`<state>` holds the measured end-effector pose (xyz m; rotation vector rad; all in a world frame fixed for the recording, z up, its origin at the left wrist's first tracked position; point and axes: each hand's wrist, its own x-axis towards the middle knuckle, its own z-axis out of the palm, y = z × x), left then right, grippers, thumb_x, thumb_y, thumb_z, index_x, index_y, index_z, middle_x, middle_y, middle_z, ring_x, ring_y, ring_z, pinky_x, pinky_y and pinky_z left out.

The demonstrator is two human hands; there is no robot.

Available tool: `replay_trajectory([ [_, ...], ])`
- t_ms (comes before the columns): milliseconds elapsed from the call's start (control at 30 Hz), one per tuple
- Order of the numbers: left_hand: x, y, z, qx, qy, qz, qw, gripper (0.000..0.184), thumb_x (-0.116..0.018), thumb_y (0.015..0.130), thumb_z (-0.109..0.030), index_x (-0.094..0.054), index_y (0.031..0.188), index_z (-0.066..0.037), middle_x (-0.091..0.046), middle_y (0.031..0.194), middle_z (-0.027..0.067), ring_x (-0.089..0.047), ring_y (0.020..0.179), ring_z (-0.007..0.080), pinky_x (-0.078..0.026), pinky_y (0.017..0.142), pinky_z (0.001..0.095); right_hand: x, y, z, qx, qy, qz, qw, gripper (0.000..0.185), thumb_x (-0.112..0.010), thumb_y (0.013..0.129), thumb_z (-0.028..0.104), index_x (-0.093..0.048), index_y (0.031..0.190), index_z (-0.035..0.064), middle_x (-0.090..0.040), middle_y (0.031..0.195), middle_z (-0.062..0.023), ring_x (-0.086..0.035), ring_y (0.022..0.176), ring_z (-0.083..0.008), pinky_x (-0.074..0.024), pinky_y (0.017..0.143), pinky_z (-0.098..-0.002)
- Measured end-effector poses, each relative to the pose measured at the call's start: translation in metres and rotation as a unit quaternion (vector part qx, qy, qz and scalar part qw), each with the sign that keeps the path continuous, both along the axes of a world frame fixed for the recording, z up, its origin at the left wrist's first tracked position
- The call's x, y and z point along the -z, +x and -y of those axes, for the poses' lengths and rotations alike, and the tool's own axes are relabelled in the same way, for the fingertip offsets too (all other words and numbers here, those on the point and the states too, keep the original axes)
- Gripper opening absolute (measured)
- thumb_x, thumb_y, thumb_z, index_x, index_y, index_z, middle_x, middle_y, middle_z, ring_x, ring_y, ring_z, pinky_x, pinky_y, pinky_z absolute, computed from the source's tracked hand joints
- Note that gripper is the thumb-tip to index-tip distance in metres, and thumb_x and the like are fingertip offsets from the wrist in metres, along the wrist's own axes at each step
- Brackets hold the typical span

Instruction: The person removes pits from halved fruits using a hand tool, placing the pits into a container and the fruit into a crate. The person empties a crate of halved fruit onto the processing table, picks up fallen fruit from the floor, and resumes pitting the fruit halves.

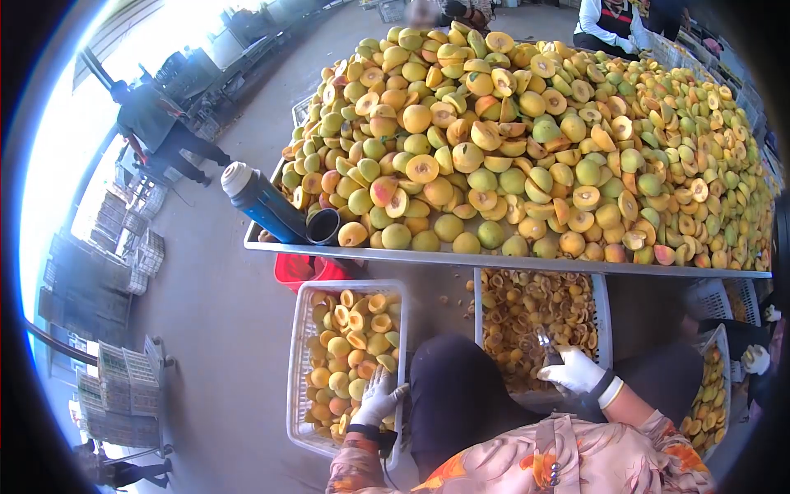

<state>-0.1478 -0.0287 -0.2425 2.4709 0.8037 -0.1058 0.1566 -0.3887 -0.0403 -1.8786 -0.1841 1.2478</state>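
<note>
My left hand point(378, 400), in a white glove, reaches over the right side of a white crate point(293, 362) of halved yellow-orange fruit that look like peaches. Its fingers are stretched and the thumb stands apart; a greenish fruit half point(387, 362) lies at the fingertips. My right hand point(576, 372), also gloved, is closed around a small hand tool point(544, 337) with a shiny metal tip. This tip is above a second white crate point(603, 321), which contains hollowed fruit pieces and brown pits. The tool's handle is mostly hidden by my fingers.
A metal-edged table point(510, 260) heaped with cut fruit point(494, 148) stands ahead. On its left corner are a blue thermos point(267, 202) and a dark cup point(323, 226). A red container point(309, 270) sits below. Stacked crates point(127, 379) and other people are around.
</note>
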Motion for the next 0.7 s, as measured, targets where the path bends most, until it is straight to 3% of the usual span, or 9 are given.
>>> replay_trajectory([
  [67,-0.114,0.049,-0.010,-0.016,-0.070,-0.204,0.976,0.057,-0.059,0.093,-0.057,-0.071,0.120,-0.008,-0.070,0.118,0.0214,-0.069,0.109,0.0354,-0.054,0.095,0.0465,-0.008,0.005,0.005,0.003,0.026,-0.001,1.000,0.023,-0.078,0.085,0.015,-0.059,0.092,0.0054,-0.056,0.062,0.0002,-0.051,0.046,-0.0100,-0.0416,0.043,-0.0282],
  [100,-0.121,0.062,-0.018,-0.018,0.091,-0.143,0.985,0.041,-0.061,0.093,-0.048,-0.075,0.087,-0.009,-0.073,0.085,0.0161,-0.071,0.076,0.0349,-0.057,0.071,0.0467,-0.011,0.008,0.007,0.010,0.019,0.000,1.000,0.022,-0.078,0.085,0.014,-0.059,0.091,0.0058,-0.057,0.063,0.0004,-0.052,0.048,-0.0101,-0.0425,0.045,-0.0281],
  [167,-0.162,0.110,-0.036,-0.070,0.157,0.096,0.980,0.031,-0.069,0.091,-0.030,-0.066,0.075,-0.004,-0.066,0.078,0.0180,-0.066,0.077,0.0380,-0.051,0.070,0.0473,0.000,0.012,0.013,0.012,0.009,-0.003,1.000,0.023,-0.079,0.085,0.015,-0.059,0.092,0.0062,-0.057,0.064,0.0007,-0.052,0.049,-0.0101,-0.0434,0.046,-0.0281],
  [267,-0.233,0.203,-0.048,0.000,0.175,0.304,0.936,0.012,-0.073,0.085,-0.013,-0.067,0.089,-0.003,-0.066,0.085,0.0142,-0.065,0.082,0.0366,-0.051,0.075,0.0443,0.010,0.012,0.019,0.005,0.028,0.012,1.000,0.025,-0.080,0.085,0.016,-0.059,0.095,0.0059,-0.058,0.067,0.0013,-0.053,0.052,-0.0097,-0.0442,0.048,-0.0281],
  [367,-0.247,0.282,-0.059,0.001,0.271,0.316,0.909,0.041,-0.078,0.080,-0.017,-0.064,0.117,-0.005,-0.063,0.114,0.0171,-0.061,0.108,0.0368,-0.049,0.095,0.0449,0.019,0.011,0.025,-0.013,0.051,0.056,0.997,0.035,-0.081,0.084,0.017,-0.062,0.110,0.0025,-0.062,0.074,0.0007,-0.056,0.057,-0.0083,-0.0456,0.051,-0.0275],
  [400,-0.246,0.301,-0.067,0.000,0.260,0.280,0.924,0.056,-0.075,0.083,-0.027,-0.057,0.131,-0.004,-0.058,0.128,0.0192,-0.055,0.120,0.0395,-0.044,0.100,0.0524,0.016,0.011,0.027,-0.020,0.054,0.081,0.995,0.040,-0.081,0.084,0.018,-0.063,0.115,0.0012,-0.064,0.076,0.0002,-0.057,0.058,-0.0081,-0.0463,0.052,-0.0273],
  [533,-0.244,0.351,-0.093,-0.113,0.268,0.277,0.916,0.065,-0.073,0.086,-0.031,-0.050,0.140,-0.002,-0.057,0.132,0.0207,-0.054,0.122,0.0397,-0.045,0.103,0.0494,-0.013,0.013,0.029,0.019,0.090,0.041,0.995,0.042,-0.079,0.086,0.022,-0.066,0.120,0.0002,-0.062,0.081,0.0020,-0.054,0.069,-0.0074,-0.0469,0.064,-0.0268],
  [567,-0.245,0.356,-0.101,-0.125,0.208,0.214,0.946,0.071,-0.074,0.085,-0.036,-0.049,0.141,0.000,-0.058,0.132,0.0242,-0.054,0.123,0.0412,-0.045,0.104,0.0476,-0.008,0.014,0.031,0.005,0.082,0.063,0.995,0.046,-0.079,0.086,0.024,-0.065,0.122,-0.0007,-0.065,0.088,-0.0017,-0.057,0.076,-0.0104,-0.0480,0.070,-0.0284],
  [700,-0.221,0.369,-0.121,-0.156,0.097,0.248,0.951,0.082,-0.076,0.080,-0.044,-0.048,0.140,0.004,-0.061,0.128,0.0309,-0.058,0.122,0.0431,-0.046,0.105,0.0455,0.010,0.018,0.034,-0.041,0.057,0.114,0.991,0.060,-0.078,0.084,0.029,-0.060,0.129,-0.0060,-0.071,0.109,-0.0157,-0.066,0.101,-0.0227,-0.0500,0.092,-0.0347],
])
